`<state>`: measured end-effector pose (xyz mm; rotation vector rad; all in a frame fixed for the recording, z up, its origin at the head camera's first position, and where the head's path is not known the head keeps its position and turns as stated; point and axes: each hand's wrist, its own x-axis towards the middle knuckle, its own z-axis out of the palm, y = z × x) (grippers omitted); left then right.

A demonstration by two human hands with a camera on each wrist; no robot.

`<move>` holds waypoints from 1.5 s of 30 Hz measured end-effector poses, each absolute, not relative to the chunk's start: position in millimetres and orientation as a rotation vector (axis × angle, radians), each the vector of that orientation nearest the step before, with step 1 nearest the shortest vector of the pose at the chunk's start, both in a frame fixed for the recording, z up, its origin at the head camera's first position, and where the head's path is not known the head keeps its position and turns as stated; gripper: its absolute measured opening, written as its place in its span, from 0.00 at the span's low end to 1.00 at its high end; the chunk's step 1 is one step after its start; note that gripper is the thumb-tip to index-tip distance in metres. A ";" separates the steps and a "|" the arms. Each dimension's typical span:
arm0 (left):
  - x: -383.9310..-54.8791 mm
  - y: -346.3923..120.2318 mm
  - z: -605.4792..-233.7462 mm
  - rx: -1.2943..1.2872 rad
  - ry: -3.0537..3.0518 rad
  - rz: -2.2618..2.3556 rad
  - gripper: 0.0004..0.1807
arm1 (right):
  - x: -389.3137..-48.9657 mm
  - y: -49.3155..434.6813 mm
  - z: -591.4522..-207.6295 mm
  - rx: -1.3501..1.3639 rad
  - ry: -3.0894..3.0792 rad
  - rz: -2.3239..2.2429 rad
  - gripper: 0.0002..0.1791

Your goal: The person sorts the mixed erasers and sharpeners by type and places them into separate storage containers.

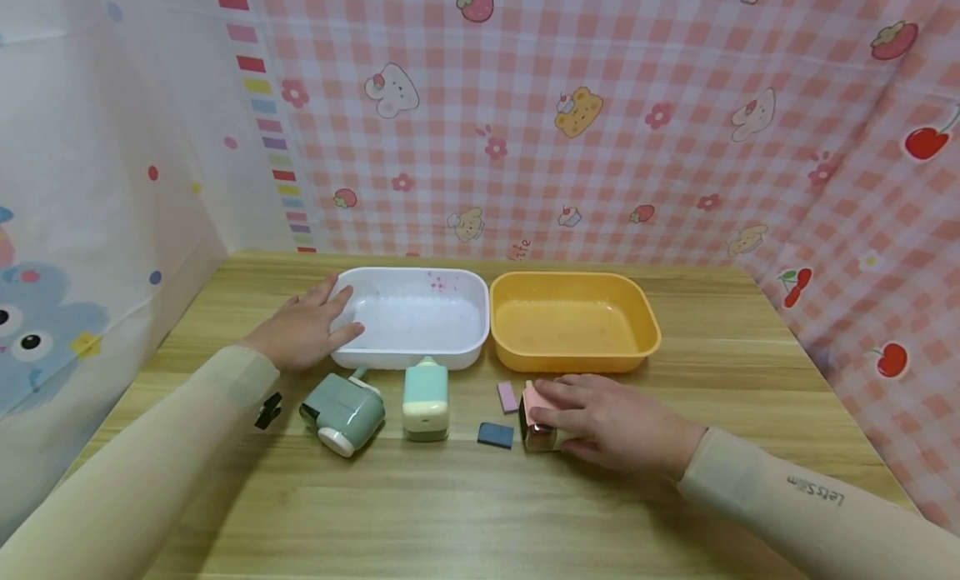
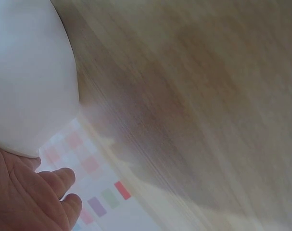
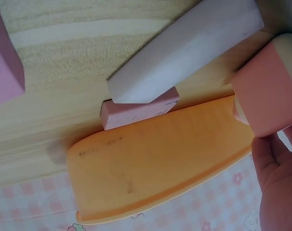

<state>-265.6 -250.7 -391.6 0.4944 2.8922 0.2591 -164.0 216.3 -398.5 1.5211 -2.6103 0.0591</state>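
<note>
My left hand (image 1: 300, 328) rests at the left end of a white plastic tray (image 1: 408, 359), fingers spread loosely over its rim. The left wrist view shows the hand (image 2: 28, 192) beside the tray's wall (image 2: 30, 72). On the right, my right hand (image 1: 615, 417) holds a small pink pencil sharpener (image 1: 534, 403) with a dark front, on the table. In the right wrist view its fingertips touch the pink and cream body (image 3: 268, 91). Left of this hand lie a purple eraser (image 1: 507, 397) and a dark blue eraser (image 1: 495, 434).
A yellow tray (image 1: 576, 363) adjoins the white one. Before them stand a green sharpener (image 1: 345, 413), a mint-and-cream sharpener (image 1: 426, 401) and a small black object (image 1: 267, 410). A pale block (image 3: 184, 53) and a pink eraser (image 3: 138, 108) lie by the yellow tray.
</note>
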 end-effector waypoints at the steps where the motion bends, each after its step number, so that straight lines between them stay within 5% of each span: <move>1: -265.5 -250.9 -391.6 0.493 2.892 0.260 0.46 | -163.6 216.3 -398.5 1.518 -2.608 0.059 0.33; 45: -263.5 -249.9 -388.1 0.488 2.876 0.291 0.46 | -158.4 201.1 -368.4 1.576 -2.208 0.061 0.39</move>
